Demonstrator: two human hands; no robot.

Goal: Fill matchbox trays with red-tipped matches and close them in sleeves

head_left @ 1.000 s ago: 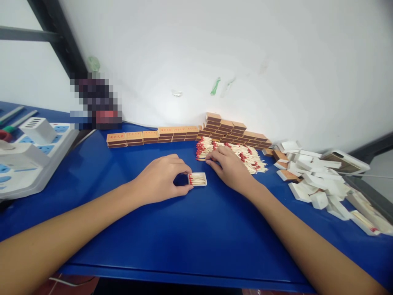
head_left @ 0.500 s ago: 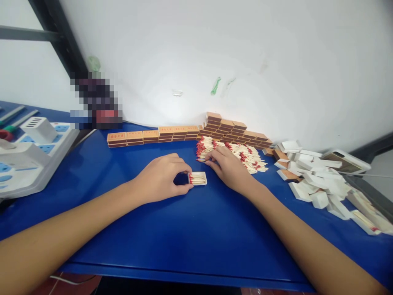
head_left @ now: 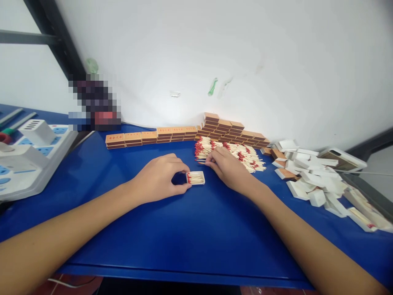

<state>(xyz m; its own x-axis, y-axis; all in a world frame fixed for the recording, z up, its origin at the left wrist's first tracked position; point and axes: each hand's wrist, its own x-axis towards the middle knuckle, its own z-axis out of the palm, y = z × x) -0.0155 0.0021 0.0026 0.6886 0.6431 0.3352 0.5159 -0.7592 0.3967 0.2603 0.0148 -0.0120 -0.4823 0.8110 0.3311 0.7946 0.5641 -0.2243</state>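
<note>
My left hand (head_left: 164, 177) grips the left end of a small white matchbox tray (head_left: 201, 183) between thumb and fingers. Several red-tipped matches (head_left: 195, 178) lie lengthwise in the tray, heads to the left. My right hand (head_left: 225, 164) is pinched at the front edge of a loose pile of matches (head_left: 250, 157). A match (head_left: 202, 163) sticks out leftward from its thumb and finger, red head outermost. Part of the pile is hidden behind that hand.
Stacked orange matchboxes (head_left: 172, 132) line the wall behind the pile. White empty trays and some orange sleeves (head_left: 316, 176) lie heaped at the right, near a phone (head_left: 344, 159). A white power strip (head_left: 46, 164) with plugged-in adapters stands on the left of the blue table (head_left: 184, 241).
The match at my right fingertips now shows more clearly, clear of the pile's edge. My left hand and the tray hold their place; the view has shifted slightly.
</note>
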